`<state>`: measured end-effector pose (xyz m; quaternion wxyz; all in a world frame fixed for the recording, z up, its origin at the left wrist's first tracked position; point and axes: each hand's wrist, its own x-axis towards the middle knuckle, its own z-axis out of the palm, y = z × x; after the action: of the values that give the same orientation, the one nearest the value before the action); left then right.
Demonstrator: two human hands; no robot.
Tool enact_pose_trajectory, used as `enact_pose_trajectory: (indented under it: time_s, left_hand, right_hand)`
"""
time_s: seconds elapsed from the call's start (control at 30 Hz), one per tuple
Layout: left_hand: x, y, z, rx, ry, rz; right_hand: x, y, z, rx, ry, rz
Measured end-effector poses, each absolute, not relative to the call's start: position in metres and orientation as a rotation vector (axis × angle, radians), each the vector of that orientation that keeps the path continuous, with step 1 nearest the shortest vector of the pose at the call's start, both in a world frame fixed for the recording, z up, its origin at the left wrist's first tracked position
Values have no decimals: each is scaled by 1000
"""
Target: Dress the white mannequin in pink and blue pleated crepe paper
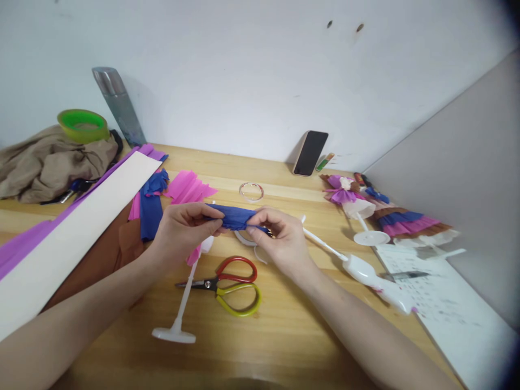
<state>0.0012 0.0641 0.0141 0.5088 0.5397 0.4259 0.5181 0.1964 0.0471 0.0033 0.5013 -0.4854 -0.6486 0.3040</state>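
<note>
A gathered strip of blue crepe paper (234,216) is stretched between my two hands above the table. My left hand (184,227) pinches its left end between thumb and fingers. The right end is pinched by my right hand (280,238). Under my hands lies a white stand (184,303) with a round base, a bit of pink paper near its top. Scissors (227,284) with one red and one yellow handle lie just below the hands. A roll of tape is partly hidden behind the blue strip.
Pink (189,187), blue and brown paper and a long white board (89,233) lie left. A bottle (122,108) and green tape roll (83,125) stand behind. On the right are a white figure (376,279), paper dresses (414,225), a notebook (450,309) and a phone (311,153).
</note>
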Motion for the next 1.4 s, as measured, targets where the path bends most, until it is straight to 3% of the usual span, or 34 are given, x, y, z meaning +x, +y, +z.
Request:
enact_pose_trajectory:
  time_s: [0.53, 0.9, 1.4]
  left_hand:
    - [2, 61, 23, 1200, 1026, 1202]
    - [2, 63, 20, 1199, 1091, 1205]
    - [-5, 65, 9, 1620, 1257, 1302]
  right_hand:
    - [190, 44, 5, -1183, -1486, 829]
    - [192, 42, 3, -1062, -1632, 541]
    - [191, 42, -1, -987, -1795, 147]
